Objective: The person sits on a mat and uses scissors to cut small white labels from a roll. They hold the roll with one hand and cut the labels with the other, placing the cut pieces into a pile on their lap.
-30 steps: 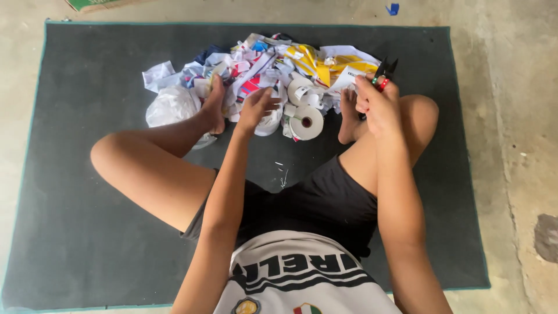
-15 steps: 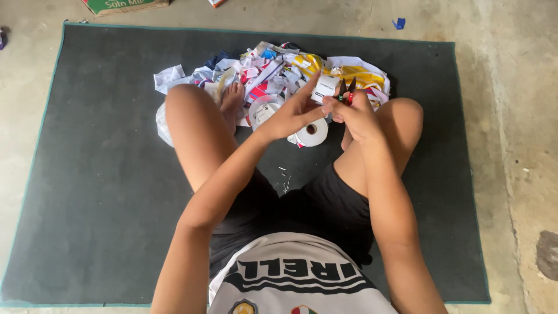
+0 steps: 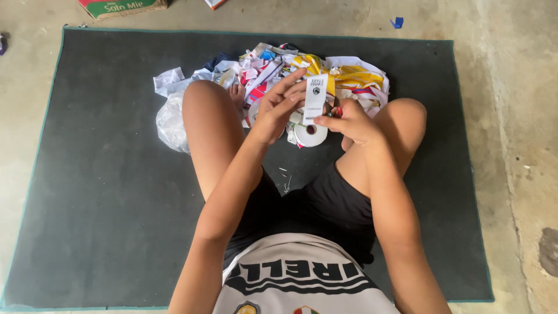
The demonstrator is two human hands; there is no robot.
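Whereas a second ago the left hand (image 3: 278, 110) lay flat on the heap of cloth scraps (image 3: 273, 72) and the right hand (image 3: 349, 121) sat out by the right knee, both hands now meet in front of the person, over the middle of the dark mat (image 3: 104, 174). The left knee, which lay low and out to 9 o'clock a second ago, is now drawn up close beside the left forearm. A narrow white label strip (image 3: 315, 99) has come up between the hands; it showed less clearly half a second ago.

The strip stands nearly upright, its printed end pointing to 12 o'clock. The left hand is half open, its fingers spread and lightly curled, the fingertips (image 3: 299, 74) touching the strip's left edge from 9 o'clock; whether they pinch it or only steady it cannot be told. The right hand is closed in a loose fist at 4 o'clock of the strip, thumb and forefinger pinching the strip's lower end. Something small and red (image 3: 337, 110) shows inside that fist, too hidden to name.

Just below the strip, at 6 o'clock, a white roll of tape (image 3: 311, 135) lies flat on the mat, between the two shins. The scrap heap spreads behind the hands at 12 o'clock, with a crumpled clear plastic bag (image 3: 170, 119) at its 8 o'clock edge.
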